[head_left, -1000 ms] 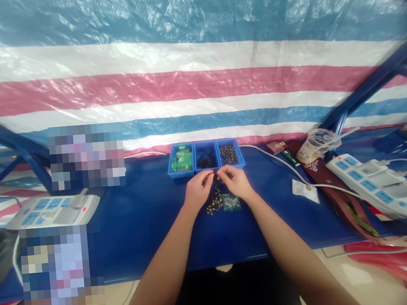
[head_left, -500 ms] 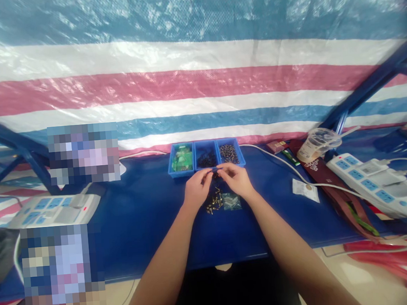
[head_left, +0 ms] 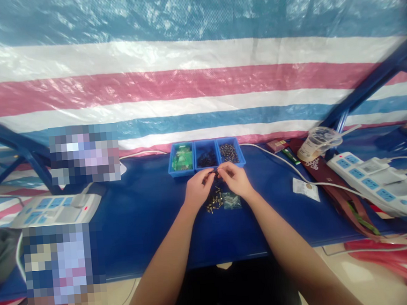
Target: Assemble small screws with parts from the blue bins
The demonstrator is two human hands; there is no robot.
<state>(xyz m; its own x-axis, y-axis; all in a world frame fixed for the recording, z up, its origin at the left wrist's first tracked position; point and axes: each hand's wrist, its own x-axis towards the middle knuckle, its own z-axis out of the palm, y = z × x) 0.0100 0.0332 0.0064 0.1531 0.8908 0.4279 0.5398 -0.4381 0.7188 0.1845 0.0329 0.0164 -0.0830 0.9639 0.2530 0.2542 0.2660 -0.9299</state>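
Observation:
My left hand (head_left: 198, 187) and my right hand (head_left: 235, 179) meet above the blue table, fingertips pinched close together. Between them is a small dark piece (head_left: 215, 173), too small and covered to name. Just beyond my fingers stand three joined blue bins: one with green pieces (head_left: 182, 159), one with small black parts (head_left: 207, 159), one with small metallic parts (head_left: 228, 153). Below my hands lie several loose brass-coloured pieces (head_left: 214, 202), like small screws or pins. Touching their right side is a clear bag of silvery pieces (head_left: 231, 200).
To the right are a white packet (head_left: 305, 189), a plastic cup (head_left: 318, 143), a maroon strap bag (head_left: 327, 185) and a power strip (head_left: 375, 183). A white cable (head_left: 277, 158) crosses there. Another power strip (head_left: 56, 208) lies at left. A striped sheet (head_left: 198, 84) hangs behind.
Both hands stay in nearly the same spot above the table. My right fingers have shifted slightly around the small dark piece; the bins and loose pieces look unchanged.

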